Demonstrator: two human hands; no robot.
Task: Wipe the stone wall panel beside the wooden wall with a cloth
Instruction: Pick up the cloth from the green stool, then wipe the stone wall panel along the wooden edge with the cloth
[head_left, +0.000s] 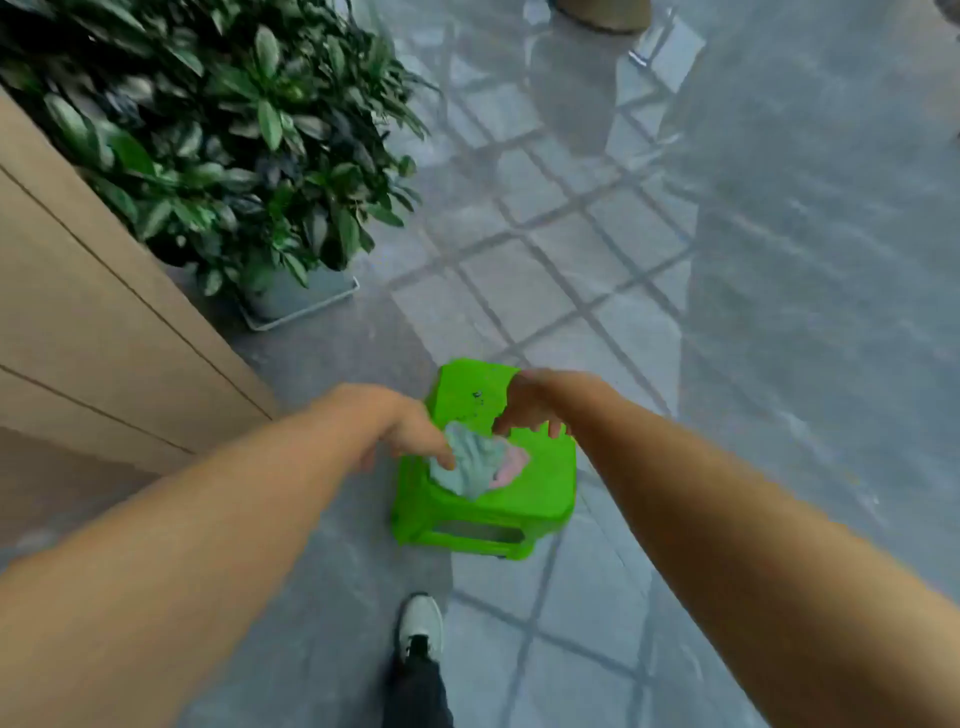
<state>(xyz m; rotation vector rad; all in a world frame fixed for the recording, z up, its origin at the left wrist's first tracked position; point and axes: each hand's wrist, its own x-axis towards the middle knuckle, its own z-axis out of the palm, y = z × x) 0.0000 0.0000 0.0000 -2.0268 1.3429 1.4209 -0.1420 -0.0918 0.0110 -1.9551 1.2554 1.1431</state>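
Left hand (410, 434) pinches the crumpled cloth (475, 465) at the green stool's (540, 493) left edge; right hand (530, 402) hovers above it, fingers loosely spread.

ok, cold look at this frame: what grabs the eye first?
The bright green stool on the grey tiled floor, centre frame, stands out most. Both bare arms reach down to it: the left hand pinches a crumpled pale cloth lying on the seat, while the right hand hovers at the cloth's far edge. A leafy potted plant fills the upper left.
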